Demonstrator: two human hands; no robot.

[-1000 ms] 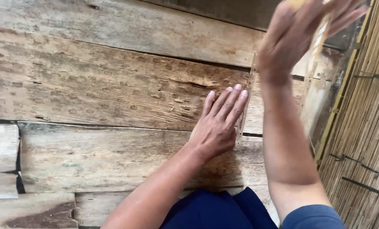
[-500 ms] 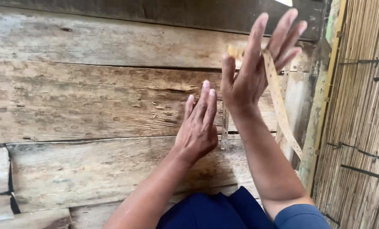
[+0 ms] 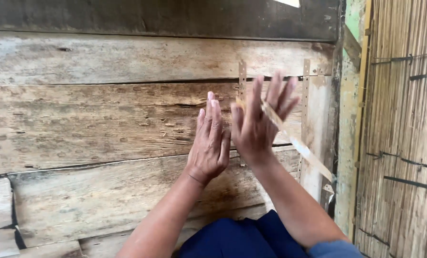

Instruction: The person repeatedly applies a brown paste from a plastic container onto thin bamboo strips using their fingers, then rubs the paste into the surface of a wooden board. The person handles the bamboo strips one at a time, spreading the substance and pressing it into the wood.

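Bamboo strip [image 3: 297,145] runs on a slant from my right hand [image 3: 259,126], fingers spread and blurred, down-right toward the reed wall [image 3: 404,143]; left hand [image 3: 211,143] flat, fingers together, holding nothing, just beside.

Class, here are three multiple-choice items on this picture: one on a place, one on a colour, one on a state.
1. Where is the bamboo mat?
A. At the right edge
B. At the left edge
C. Under the hands

2. What colour is the cloth at the bottom?
A. Red
B. Dark blue
C. White

3. How are the fingers of the right hand?
A. Spread open
B. Clenched in a fist
C. Hidden

Key: 1 A, the bamboo mat stands beside the planks. 2 B, the cloth is dark blue. 3 A, the right hand shows spread fingers, a pale strip beside it.
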